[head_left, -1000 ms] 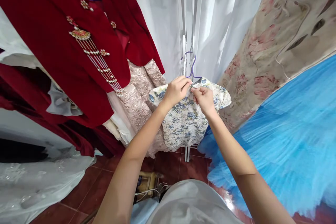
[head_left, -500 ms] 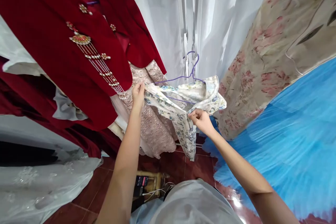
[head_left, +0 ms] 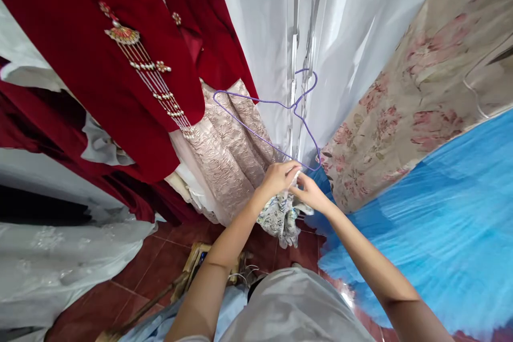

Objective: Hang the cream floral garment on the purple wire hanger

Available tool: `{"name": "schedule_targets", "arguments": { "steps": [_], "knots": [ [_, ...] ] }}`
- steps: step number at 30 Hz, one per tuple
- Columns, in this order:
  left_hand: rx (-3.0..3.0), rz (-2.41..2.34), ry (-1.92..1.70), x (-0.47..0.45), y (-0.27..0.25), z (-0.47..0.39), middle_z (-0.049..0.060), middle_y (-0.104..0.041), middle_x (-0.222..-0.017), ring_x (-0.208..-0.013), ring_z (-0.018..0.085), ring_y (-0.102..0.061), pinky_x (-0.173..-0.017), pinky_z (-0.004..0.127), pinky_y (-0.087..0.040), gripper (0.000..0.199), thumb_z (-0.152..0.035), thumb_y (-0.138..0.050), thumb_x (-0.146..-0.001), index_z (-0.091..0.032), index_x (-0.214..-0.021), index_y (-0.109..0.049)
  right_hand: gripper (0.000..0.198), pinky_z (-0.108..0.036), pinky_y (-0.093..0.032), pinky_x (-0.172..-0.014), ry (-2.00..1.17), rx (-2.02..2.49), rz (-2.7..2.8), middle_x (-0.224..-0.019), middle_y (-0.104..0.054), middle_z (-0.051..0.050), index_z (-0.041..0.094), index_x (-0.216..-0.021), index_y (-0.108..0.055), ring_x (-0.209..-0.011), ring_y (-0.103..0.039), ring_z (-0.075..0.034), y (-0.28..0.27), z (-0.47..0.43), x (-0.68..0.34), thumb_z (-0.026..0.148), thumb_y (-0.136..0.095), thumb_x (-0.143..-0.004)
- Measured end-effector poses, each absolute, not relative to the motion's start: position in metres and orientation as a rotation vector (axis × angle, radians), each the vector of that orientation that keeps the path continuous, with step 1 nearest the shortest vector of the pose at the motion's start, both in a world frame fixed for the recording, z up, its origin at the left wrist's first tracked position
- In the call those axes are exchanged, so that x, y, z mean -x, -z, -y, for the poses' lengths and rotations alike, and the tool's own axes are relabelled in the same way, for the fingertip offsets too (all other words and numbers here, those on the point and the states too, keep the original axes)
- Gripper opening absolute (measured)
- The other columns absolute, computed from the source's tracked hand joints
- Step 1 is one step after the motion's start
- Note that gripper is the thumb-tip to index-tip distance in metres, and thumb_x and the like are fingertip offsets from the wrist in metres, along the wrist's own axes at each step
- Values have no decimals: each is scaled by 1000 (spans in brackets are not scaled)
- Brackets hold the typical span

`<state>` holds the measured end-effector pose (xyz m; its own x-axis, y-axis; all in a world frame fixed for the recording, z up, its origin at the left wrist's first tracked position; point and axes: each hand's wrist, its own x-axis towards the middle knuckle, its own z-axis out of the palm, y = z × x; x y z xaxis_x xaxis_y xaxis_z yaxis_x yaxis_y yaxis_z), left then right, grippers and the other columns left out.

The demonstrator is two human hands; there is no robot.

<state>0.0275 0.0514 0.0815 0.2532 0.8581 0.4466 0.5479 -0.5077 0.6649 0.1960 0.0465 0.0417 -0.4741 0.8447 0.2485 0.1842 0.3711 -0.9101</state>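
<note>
A white garment with a blue floral print [head_left: 279, 219] hangs bunched below my two hands, apart from the hanger. My left hand [head_left: 277, 179] is closed on its gathered upper part. Close beside it, my right hand [head_left: 311, 192] pinches the same cloth, fingertips almost meeting the left ones. Just above them a thin purple hanger [head_left: 256, 100] dangles bare by its hook from the white rack pole. Folds and fingers hide which part of the garment I grip.
Red velvet clothing [head_left: 160, 64] with beaded ornaments hangs at left, beside a pink brocade skirt [head_left: 224, 155]. To the right are a floral beige dress [head_left: 385, 112] and blue tulle [head_left: 417, 214]. White curtains [head_left: 252, 10] hang behind. A small wooden stool [head_left: 196, 251] stands on the red tiles.
The floral garment has come off the purple hanger and is now bunched lower down. My left hand has moved right, up to my right hand.
</note>
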Motion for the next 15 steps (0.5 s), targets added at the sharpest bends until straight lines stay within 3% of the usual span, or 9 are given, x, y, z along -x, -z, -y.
{"name": "schedule_targets", "arguments": {
  "steps": [3, 6, 8, 11, 13, 15],
  "knots": [
    [-1952, -1089, -972, -43, -95, -52, 1, -68, -77, -70, 17, -64, -64, 25, -46, 26, -41, -55, -96, -21, -107, -67, 31, -29, -46, -62, -1159, 892, 1819, -77, -65, -2, 17, -91, -65, -67, -57, -18, -54, -40, -221, 47, -58, -93],
    [-1765, -870, -825, -35, -93, -47, 3, -69, -85, -75, 18, -65, -64, 25, -48, 37, -45, -68, -87, -20, -114, -64, 23, -29, -45, -60, -815, 922, 1803, -75, -65, -3, 19, -86, -67, -65, -56, -18, -69, -35, -265, 39, -57, -95],
    [-1791, -850, -749, -23, -87, -40, 3, -70, -91, -81, 19, -65, -69, 26, -50, 33, -43, -74, -82, -19, -104, -67, 19, -31, -47, -63, -477, 938, 1724, -72, -64, -3, 21, -82, -67, -65, -57, -19, -79, -39, -294, 34, -58, -93],
    [-1891, -991, -695, -6, -80, -33, 0, -65, -79, -73, 16, -58, -67, 25, -46, 29, -45, -67, -87, -16, -84, -69, 14, -36, -51, -77, -173, 883, 1590, -83, -69, -7, 21, -79, -67, -82, -65, -23, -94, -64, -324, 30, -62, -88],
    [-1945, -1102, -699, 3, -83, -31, -1, -61, -73, -69, 15, -54, -65, 25, -42, 34, -46, -59, -92, -15, -81, -68, 14, -38, -51, -83, -176, 876, 1550, -93, -71, -9, 21, -80, -67, -91, -67, -25, -102, -92, -331, 31, -61, -87],
    [-2028, -1200, -722, 10, -92, -30, -2, -57, -69, -66, 14, -51, -62, 24, -39, 39, -48, -53, -95, -15, -79, -66, 16, -34, -51, -76, -312, 907, 1531, -89, -71, -7, 19, -81, -67, -83, -65, -22, -106, -123, -330, 33, -60, -87]
  ]
}}
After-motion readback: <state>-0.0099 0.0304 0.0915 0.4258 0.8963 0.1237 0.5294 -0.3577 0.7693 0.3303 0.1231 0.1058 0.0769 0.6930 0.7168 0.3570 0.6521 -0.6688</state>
